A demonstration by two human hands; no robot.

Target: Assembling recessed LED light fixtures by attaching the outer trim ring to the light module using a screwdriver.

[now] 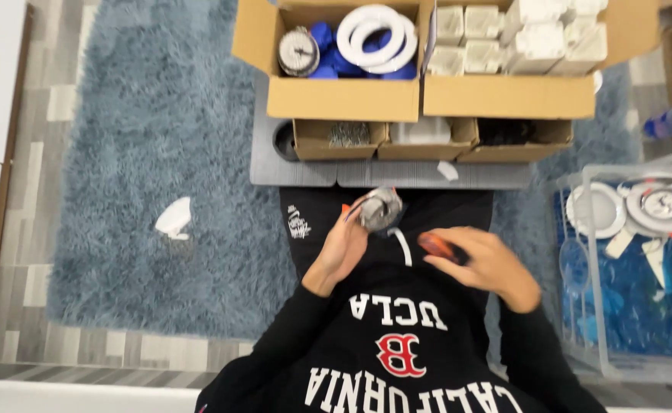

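Fingers of the left hand [341,248] are wrapped around a small round metal fitting [378,208], grey and shiny, held up over the lap with its face turned toward the boxes. The right hand [483,264] is closed on an orange-handled tool [437,246], probably a screwdriver, though motion blur hides the tip. The two hands sit near each other but apart, tool not yet touching the fitting.

To my eye, the fitting wants a firmer seat: held that high on the fingertips it could twist once the tool bears on it, so bracing the left wrist against the black trousers [313,222] would steady it. The tool should come in square to the fitting's face, not at a slant, or it may slip toward the left thumb.

Beyond the knees lies a grey mat [305,174] carrying three small cardboard trays [340,138], one with what look like screws. Behind stand two large cardboard boxes: the left one [336,98] holds white rings and blue wrapping, the right one [508,95] small white cartons. A clear plastic bin [592,306] at the right holds finished round lamps on blue wrap. A white scrap [174,219] lies on the shaggy blue rug [160,115].
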